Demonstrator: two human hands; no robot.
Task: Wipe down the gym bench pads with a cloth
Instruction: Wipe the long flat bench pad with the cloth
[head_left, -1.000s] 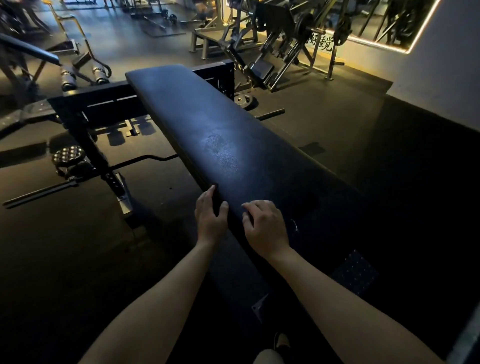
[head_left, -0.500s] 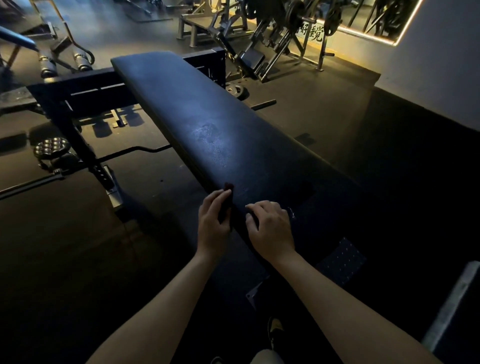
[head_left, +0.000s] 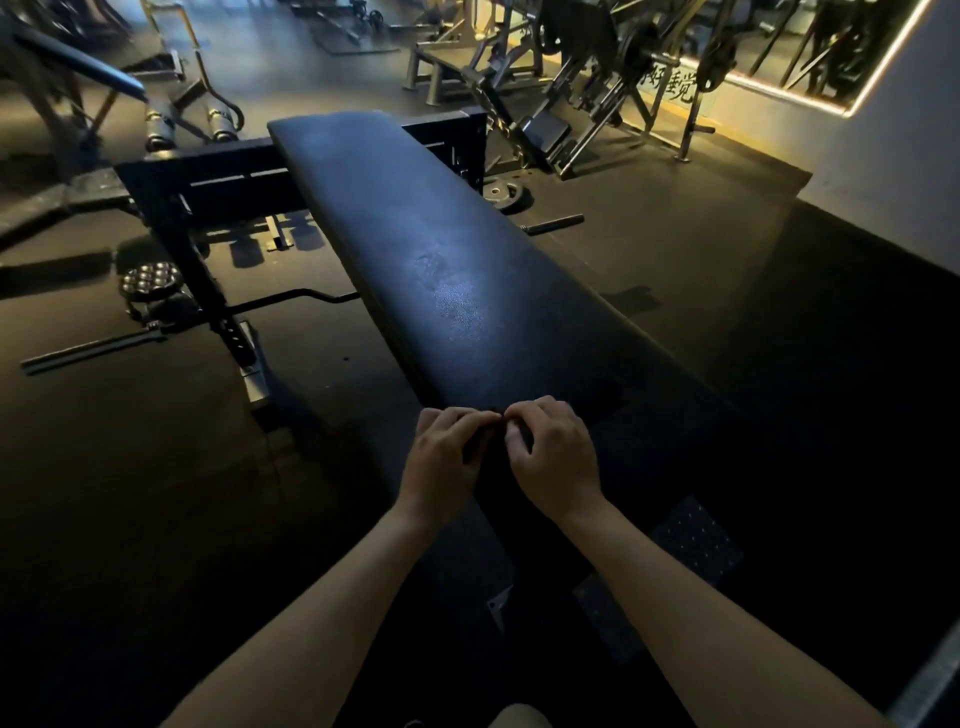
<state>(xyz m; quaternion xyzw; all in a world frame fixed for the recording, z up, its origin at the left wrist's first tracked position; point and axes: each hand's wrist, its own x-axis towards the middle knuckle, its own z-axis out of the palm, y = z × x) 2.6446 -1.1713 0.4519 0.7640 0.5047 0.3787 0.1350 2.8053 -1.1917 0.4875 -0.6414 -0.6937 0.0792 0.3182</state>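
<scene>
Head: bench pad (head_left: 415, 234) runs away leftward; left hand (head_left: 441, 467) pinches dark cloth (head_left: 475, 445).

Dim scene; warm light strip (head_left: 779, 93) upper right, sheen on bench pad (head_left: 457, 306), edges bowed.

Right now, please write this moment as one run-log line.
left hand: pinches dark cloth | right hand: same | place: near end of bench pad

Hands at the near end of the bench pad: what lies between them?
In the head view, a small dark cloth, bunched; the left hand and right hand both seem to pinch it over the bench pad.
</scene>
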